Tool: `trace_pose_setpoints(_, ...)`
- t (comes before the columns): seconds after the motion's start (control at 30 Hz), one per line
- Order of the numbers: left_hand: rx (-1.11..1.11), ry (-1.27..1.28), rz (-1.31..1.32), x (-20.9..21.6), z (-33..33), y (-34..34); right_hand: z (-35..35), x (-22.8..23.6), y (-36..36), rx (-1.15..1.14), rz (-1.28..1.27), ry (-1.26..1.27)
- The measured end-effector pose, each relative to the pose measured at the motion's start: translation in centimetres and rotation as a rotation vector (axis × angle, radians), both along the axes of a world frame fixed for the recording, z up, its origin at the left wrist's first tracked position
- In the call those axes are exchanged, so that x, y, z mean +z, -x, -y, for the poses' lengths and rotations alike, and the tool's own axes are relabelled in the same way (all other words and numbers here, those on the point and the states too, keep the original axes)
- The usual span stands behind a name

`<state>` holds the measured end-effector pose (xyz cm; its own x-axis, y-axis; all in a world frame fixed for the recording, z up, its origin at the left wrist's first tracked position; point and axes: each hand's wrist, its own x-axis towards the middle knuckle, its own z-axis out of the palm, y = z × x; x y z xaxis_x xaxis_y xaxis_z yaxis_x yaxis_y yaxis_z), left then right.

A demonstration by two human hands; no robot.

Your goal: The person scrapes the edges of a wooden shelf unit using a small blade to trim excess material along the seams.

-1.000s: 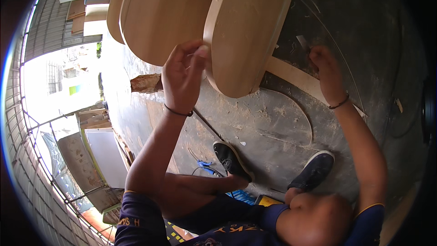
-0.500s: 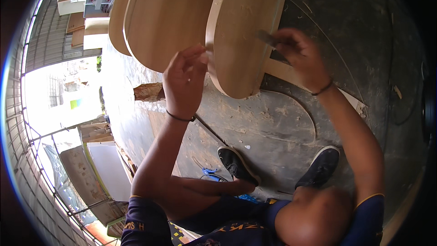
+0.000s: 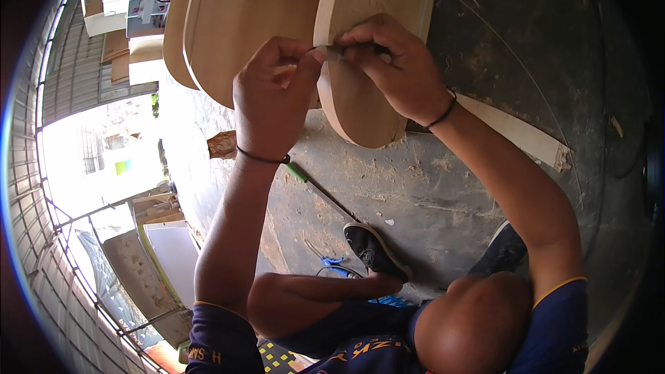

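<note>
My left hand (image 3: 270, 100) and my right hand (image 3: 405, 73) meet at the pale edge of a round-ended wooden panel (image 3: 357, 107). Between their fingertips is a small, flat, dark grey piece (image 3: 334, 52), whose exact kind I cannot make out. The fingers of my right hand pinch one end of it, and my left thumb and forefinger close on the other. Fine wood shavings lie on the panel's face. To its left stand a wider curved panel (image 3: 256, 17) and another rounded panel (image 3: 174, 34).
A green-handled tool (image 3: 296, 172) lies on the grey floor (image 3: 443, 187) near my shoe (image 3: 374, 249). A blue tool with a hose (image 3: 334, 263) is close by. A wooden strip (image 3: 516, 131) lies under my right forearm. Scraps and shavings dot the floor.
My right hand has moved left and up, bringing the dark flat piece to the panel's edge. My left hand has shifted slightly up and left, and both hands now meet at the piece.
</note>
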<state>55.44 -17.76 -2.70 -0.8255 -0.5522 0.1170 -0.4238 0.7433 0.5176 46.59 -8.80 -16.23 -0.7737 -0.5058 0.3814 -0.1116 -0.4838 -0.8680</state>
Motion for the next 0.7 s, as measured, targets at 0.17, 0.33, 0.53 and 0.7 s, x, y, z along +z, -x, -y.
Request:
trace_pose_setpoints(0.17,0.021,0.052,0.010,0.0,-0.6,-0.3,0.2,0.0,-0.3,-0.065,-0.059,0.015)
trace_pose_setpoints(0.33,0.000,0.045,-0.045,-0.7,-0.4,-0.9,0.5,-0.2,-1.1,-0.156,-0.112,0.015)
trace_pose_setpoints(0.53,-0.038,0.108,-0.056,-0.4,-0.6,-0.6,0.9,0.0,-1.4,-0.193,-0.093,0.041)
trace_pose_setpoints(0.7,-0.054,0.080,-0.071,-0.8,-0.4,-1.2,0.8,-0.2,-2.0,-0.231,-0.129,0.024)
